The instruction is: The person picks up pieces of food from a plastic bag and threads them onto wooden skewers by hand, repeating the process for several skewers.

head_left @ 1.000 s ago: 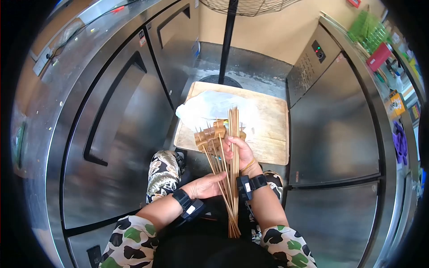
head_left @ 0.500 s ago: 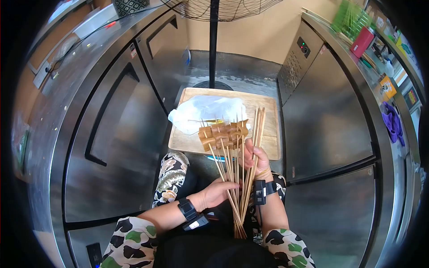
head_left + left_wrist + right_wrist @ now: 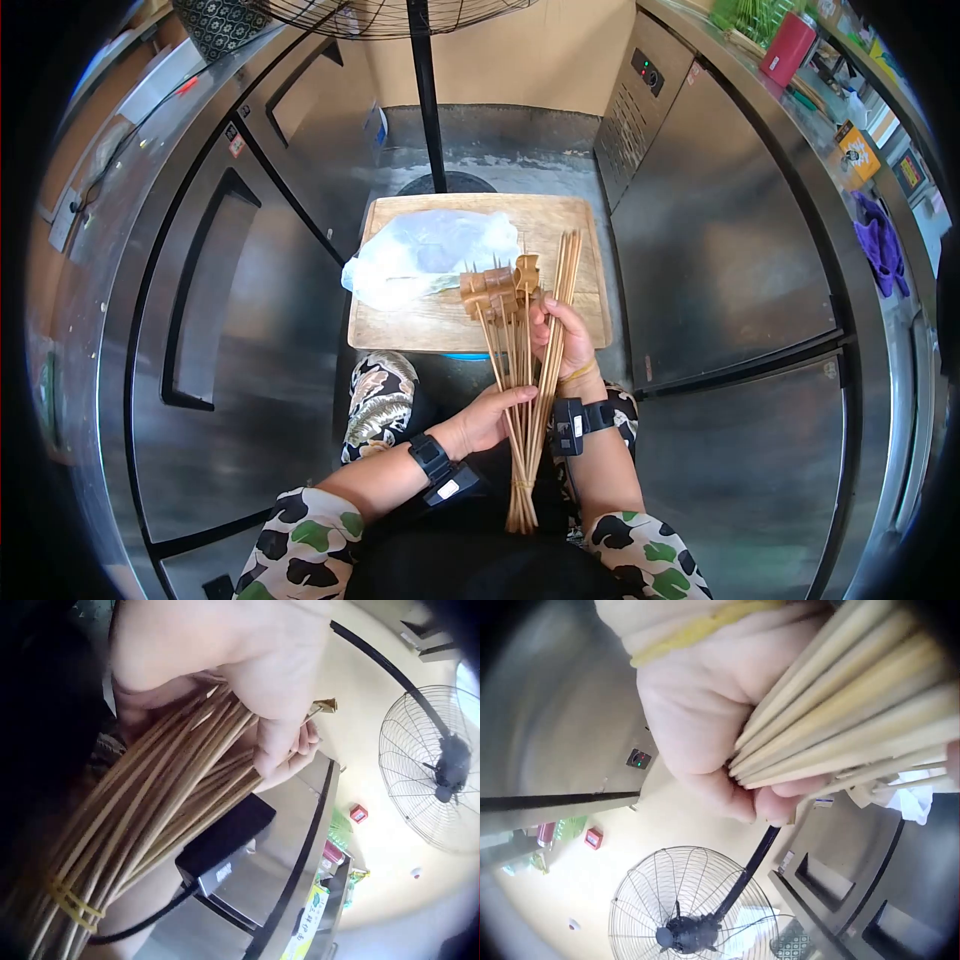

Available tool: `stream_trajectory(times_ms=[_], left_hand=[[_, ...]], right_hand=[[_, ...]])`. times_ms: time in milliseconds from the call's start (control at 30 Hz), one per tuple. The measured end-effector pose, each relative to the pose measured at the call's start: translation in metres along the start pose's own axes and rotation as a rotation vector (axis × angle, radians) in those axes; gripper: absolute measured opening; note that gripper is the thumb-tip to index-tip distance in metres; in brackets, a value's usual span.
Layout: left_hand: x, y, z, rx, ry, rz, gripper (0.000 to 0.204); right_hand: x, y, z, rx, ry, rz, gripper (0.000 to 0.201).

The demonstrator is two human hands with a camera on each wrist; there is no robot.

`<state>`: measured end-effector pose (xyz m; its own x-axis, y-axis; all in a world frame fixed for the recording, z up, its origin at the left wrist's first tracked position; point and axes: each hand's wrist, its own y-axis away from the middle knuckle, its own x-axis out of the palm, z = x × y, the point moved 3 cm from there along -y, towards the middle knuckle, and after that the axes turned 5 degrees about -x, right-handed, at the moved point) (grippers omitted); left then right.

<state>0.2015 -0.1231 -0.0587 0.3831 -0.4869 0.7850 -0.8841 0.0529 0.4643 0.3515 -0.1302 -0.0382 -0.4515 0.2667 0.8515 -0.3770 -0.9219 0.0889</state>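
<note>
My left hand (image 3: 490, 415) grips a bunch of thin wooden skewers around the middle of their length, the thumb lying across them. Brown folded food pieces (image 3: 490, 290) are threaded on the upper ends of these skewers. My right hand (image 3: 568, 338) holds a bundle of bare skewers (image 3: 566, 265) just to the right, fingers curled round it. Both bunches converge at their lower ends in front of my body, where a yellow rubber band (image 3: 75, 906) circles the sticks in the left wrist view. In the right wrist view, the bare skewer tips (image 3: 739, 769) show beside the curled fingers.
Beyond the hands lies a wooden board (image 3: 400, 328) with a clear plastic bag (image 3: 435, 250) on it. Steel cabinets stand close on both sides. A fan pole (image 3: 427, 110) rises behind the board. A red bottle (image 3: 788, 48) and purple cloth (image 3: 880, 245) are on the right counter.
The bare bundle swung right, away from the food pieces. The food-bearing skewers spread out, then drew closer together. Both hands keep their hold while the head view shifts.
</note>
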Motion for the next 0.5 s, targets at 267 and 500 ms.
stream_trajectory(times_ms=[267,500], left_hand=[[-0.013,-0.002,0.003,-0.065,-0.253,0.014,0.038],[-0.082,0.013,-0.114,0.291,-1.067,-0.491,0.035]], right_hand=[[0.008,0.006,0.007,-0.048,-0.123,0.07,0.011],[0.003,-0.004,-0.001,-0.031,-0.001,-0.045,0.03]])
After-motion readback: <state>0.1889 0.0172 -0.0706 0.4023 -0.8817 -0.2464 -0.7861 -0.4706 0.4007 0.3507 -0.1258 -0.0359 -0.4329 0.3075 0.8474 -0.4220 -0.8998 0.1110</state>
